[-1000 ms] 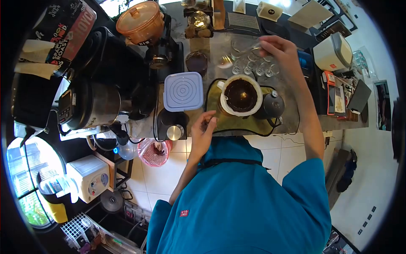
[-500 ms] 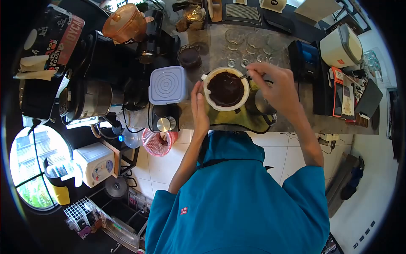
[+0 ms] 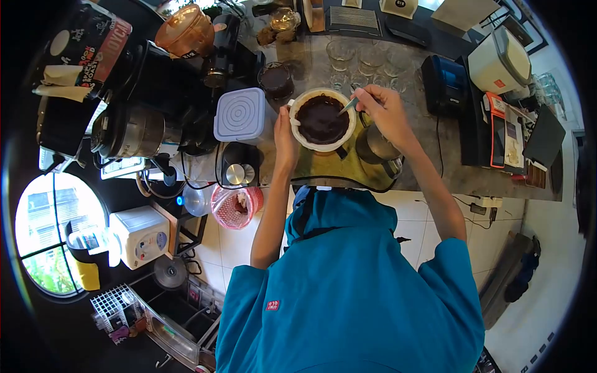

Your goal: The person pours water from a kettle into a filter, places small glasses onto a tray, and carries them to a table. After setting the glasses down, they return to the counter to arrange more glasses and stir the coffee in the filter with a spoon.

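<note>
A white round vessel (image 3: 300, 138) full of dark brown contents sits at the counter's front edge, by a yellow-green cloth (image 3: 320, 172). My left hand (image 3: 285, 142) rests upright against the vessel's left side, its fingers partly hidden along the rim. Pinched in my right hand (image 3: 384, 114) is a thin spoon or stirrer (image 3: 350, 105), whose lower end reaches into the dark contents. A metal pitcher (image 3: 375, 147) stands on the cloth just below my right hand. Left of the vessel are a glass of dark liquid (image 3: 275, 81) and a square lidded container (image 3: 240, 115).
Several clear glasses (image 3: 371, 57) stand behind the vessel. Coffee equipment (image 3: 134, 130) fills the left side, with a copper-coloured pot (image 3: 185, 31) farther back. At right are a dark blue device (image 3: 446, 84) and a black tray (image 3: 476, 137). A pink basket (image 3: 235, 208) is below the counter.
The view has shifted slightly. The stirrer has swung to a different slant as my right hand moved a little left and down. My left hand stays against the vessel.
</note>
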The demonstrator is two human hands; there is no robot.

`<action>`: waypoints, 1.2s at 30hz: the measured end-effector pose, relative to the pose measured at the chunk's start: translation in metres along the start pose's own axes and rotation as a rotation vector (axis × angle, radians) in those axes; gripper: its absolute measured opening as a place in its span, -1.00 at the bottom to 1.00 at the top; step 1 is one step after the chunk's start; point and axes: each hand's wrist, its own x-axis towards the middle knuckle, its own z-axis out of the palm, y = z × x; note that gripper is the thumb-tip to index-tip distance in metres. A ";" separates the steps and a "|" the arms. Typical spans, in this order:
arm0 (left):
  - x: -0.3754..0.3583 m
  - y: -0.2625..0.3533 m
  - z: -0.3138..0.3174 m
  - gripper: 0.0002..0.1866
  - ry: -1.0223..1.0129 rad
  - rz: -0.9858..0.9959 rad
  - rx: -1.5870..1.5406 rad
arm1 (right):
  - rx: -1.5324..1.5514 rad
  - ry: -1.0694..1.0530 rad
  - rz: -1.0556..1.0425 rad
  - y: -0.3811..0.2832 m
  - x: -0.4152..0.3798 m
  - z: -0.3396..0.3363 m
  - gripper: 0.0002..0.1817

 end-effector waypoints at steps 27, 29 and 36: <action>0.043 -0.007 -0.014 -0.63 -0.236 0.061 -0.065 | -0.642 0.045 -0.408 -0.053 -0.022 0.027 -0.77; 0.042 -0.005 -0.014 -0.63 -0.243 0.071 -0.048 | -0.605 0.069 -0.301 -0.050 -0.021 0.026 -0.75; 0.035 0.007 -0.005 -0.68 -0.242 0.048 -0.041 | -0.434 0.192 -0.089 -0.016 -0.014 0.014 -0.63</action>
